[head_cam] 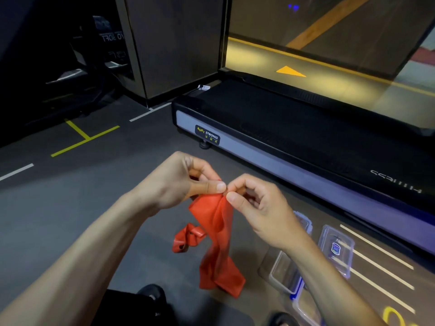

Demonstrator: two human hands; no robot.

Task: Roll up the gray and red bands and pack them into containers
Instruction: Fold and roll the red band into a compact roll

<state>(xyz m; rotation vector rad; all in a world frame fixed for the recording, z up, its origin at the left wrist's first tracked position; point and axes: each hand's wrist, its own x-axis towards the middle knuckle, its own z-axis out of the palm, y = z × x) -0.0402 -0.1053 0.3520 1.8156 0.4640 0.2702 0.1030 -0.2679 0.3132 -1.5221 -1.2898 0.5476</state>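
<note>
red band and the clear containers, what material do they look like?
Red band: thin stretchy latex or rubber sheet, probably; matte-smooth, it drapes limp and creases where both hands pinch its top edge. Containers: clear hard plastic, glossy; the floor shows through the walls, and the rims are blue.

Top end of the crumpled red rubber band (217,234) is buried between the pinching fingertips of the left hand (188,182) and right hand (261,212); can't tell how much is rolled. Right forearm covers part of the clear plastic container with blue clips (286,274), contents unreadable. A second clear lidded box (336,249) has a label too small to read. Another clear tub (306,309) runs off the bottom edge. Black shoes (153,294) are cut by the same edge. Grey treadmill deck (282,161) runs off the right side, side lettering blurred.
</note>
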